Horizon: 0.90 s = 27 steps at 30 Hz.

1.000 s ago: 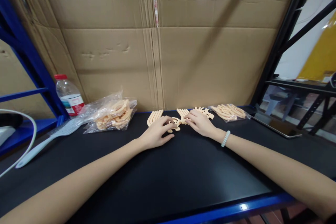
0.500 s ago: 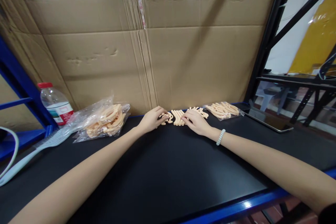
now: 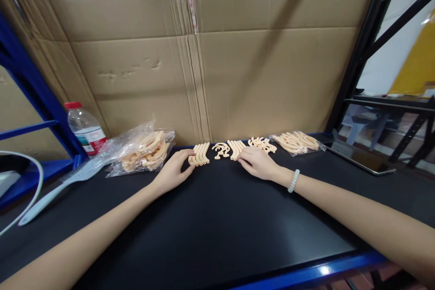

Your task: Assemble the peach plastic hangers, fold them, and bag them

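Observation:
My left hand (image 3: pixel 174 170) is at the left end of a row of curved beige pieces (image 3: pixel 201 154), thumb and fingers apart, fingertips at the outermost piece. A second, matching row of curved beige strips (image 3: pixel 235 148) lies to the right. At its lower right end my right hand (image 3: pixel 258 163) has thumb and forefinger closed together on a strip, whose end is partly hidden by the fingers. Between the two rows lie small curled beige pieces (image 3: pixel 221 150). More loose branching beige pieces (image 3: pixel 263 144) lie behind my right hand.
A clear bag of beige parts (image 3: pixel 144 154) lies left on the black tabletop (image 3: pixel 210 226), another bag (image 3: pixel 297 142) right. Farther left are a pale blue brush (image 3: pixel 83 171) and a red-capped bottle (image 3: pixel 86 129). A tablet (image 3: pixel 362 157) lies far right; cardboard (image 3: pixel 272 68) stands behind.
My left hand has moved left and its fingers have spread, uncovering the left row and the curled pieces. My right hand stays at the right row. The view has shifted slightly.

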Available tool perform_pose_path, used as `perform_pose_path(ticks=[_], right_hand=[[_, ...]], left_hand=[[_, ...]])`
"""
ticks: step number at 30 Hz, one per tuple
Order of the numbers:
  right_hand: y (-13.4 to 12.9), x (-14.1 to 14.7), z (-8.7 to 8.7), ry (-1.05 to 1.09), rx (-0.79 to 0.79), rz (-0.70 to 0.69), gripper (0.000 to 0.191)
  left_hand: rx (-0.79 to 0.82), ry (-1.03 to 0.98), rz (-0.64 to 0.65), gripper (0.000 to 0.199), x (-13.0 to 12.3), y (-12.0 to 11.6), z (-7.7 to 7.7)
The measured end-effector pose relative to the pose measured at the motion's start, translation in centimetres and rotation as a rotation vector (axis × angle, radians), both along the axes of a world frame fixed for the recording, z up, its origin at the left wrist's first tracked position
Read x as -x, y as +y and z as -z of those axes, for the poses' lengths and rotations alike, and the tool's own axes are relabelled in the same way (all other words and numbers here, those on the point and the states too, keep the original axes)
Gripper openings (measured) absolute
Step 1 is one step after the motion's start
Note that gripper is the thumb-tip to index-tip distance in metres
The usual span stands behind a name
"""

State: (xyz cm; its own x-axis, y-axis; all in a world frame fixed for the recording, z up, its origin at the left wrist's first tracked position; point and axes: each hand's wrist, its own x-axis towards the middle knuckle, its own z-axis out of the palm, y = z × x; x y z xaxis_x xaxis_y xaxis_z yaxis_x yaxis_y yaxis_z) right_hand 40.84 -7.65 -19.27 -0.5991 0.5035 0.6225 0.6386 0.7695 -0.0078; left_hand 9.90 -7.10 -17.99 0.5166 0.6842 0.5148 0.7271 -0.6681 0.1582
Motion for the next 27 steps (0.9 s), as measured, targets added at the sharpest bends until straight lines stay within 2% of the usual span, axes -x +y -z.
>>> perform_pose_path(ticks=[5, 11, 27], right_hand=[[-0.3, 0.0, 0.0, -0.042, -0.01, -0.003, 0.022], [-0.4, 0.0, -0.1, -0.016, 0.04, 0.029, 0.01], [-0.4, 0.1, 0.1, -0.036, 0.002, 0.098, 0.033]], left_hand=[[0.006, 0.011, -0.043, 0.025, 0.3, 0.3, 0.2], [0.056, 0.026, -0.065, 0.031, 0.8, 0.5, 0.6], [0.063, 0.118, -0.04, 0.032, 1.6, 0.7, 0.2]])
